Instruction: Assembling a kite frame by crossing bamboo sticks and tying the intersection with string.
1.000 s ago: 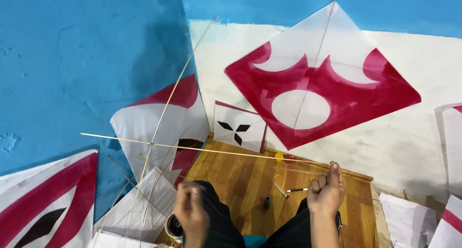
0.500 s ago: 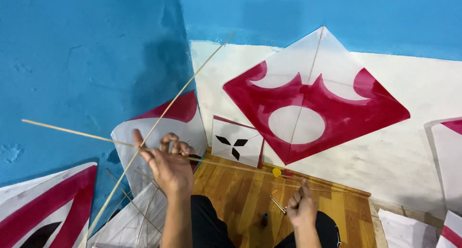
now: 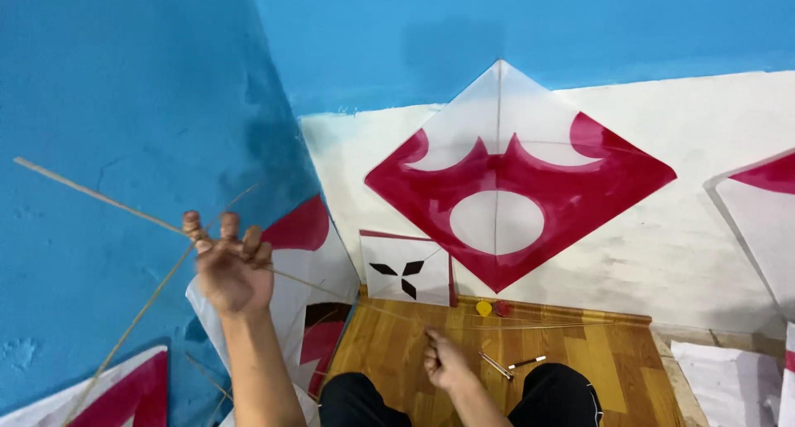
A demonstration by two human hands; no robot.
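Note:
My left hand (image 3: 232, 265) is raised in front of the blue wall, fingers closed on thin bamboo sticks (image 3: 99, 197) that cross at the hand and stick out to the upper left and lower left. My right hand (image 3: 443, 361) is low over the wooden board (image 3: 580, 369), between my knees, with its fingers curled; a fine stick or thread (image 3: 513, 323) runs from it to the right. Whether it grips that line is unclear.
A large white and crimson diamond kite (image 3: 517, 178) leans on the white wall. A small white kite with a black mark (image 3: 406, 270) stands below it, more kites (image 3: 306, 294) at the left. A yellow spool (image 3: 484, 308), a red one, and metal tools (image 3: 505, 365) lie on the board.
My left hand has lifted the bamboo sticks from knee height up and to the left. My right hand has dropped from the sticks to the board. The view has tilted up.

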